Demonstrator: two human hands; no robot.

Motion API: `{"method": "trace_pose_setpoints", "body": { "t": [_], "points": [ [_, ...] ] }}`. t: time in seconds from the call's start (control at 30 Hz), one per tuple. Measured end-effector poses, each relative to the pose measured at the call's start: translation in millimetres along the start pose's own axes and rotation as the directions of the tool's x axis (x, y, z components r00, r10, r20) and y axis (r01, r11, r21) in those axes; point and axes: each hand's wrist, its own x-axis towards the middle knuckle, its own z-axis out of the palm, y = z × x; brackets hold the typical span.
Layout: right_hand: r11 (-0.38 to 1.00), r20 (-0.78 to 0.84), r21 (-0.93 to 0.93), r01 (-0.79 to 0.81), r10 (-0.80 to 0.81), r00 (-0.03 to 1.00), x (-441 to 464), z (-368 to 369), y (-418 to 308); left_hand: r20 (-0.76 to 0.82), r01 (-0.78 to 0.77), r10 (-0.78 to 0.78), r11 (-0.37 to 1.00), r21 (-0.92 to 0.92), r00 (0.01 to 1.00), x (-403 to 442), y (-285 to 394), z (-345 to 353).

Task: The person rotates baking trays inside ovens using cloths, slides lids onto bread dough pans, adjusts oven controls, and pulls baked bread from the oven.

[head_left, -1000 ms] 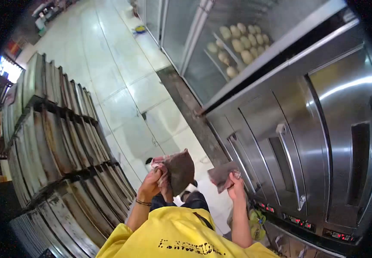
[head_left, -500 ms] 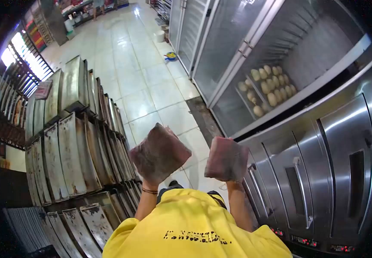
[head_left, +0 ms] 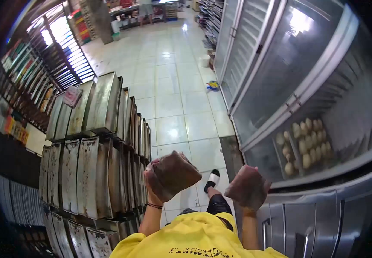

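My left hand point(head_left: 150, 189) holds a folded, stained brown-pink cloth pad point(head_left: 173, 175), with its fingers mostly behind the cloth. A second, similar pad point(head_left: 248, 188) covers my right hand point(head_left: 249, 210), whose fingers are largely hidden. Both pads are raised in front of my yellow shirt, apart from each other. My left hand is beside the stacked metal pans point(head_left: 89, 172); my right hand is near the steel oven front point(head_left: 323, 215) and the glass-doored cabinet.
Inside the glass-doored cabinet point(head_left: 276, 81) on the right are trays of pale dough pieces point(head_left: 312, 139). A yellow-blue item point(head_left: 213, 86) and a white bucket point(head_left: 204, 60) stand on the tiled floor. A person point(head_left: 145, 9) stands far back by a table. Slatted racks are at left.
The view has turned toward the room's far end, and the oven front has slid to the lower right. Both hands still hold the cloths; the left one has tilted. A striding foot shows.
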Motion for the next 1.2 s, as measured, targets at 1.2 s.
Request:
{"method": "trace_pose_setpoints", "body": {
  "t": [1.2],
  "points": [
    [0.842,0.076,0.194,-0.503,0.498,0.864,756.6,71.0,150.4,-0.158,-0.210,0.208,0.978,0.001,0.965,619.4,71.1,-4.9]
  ]
}}
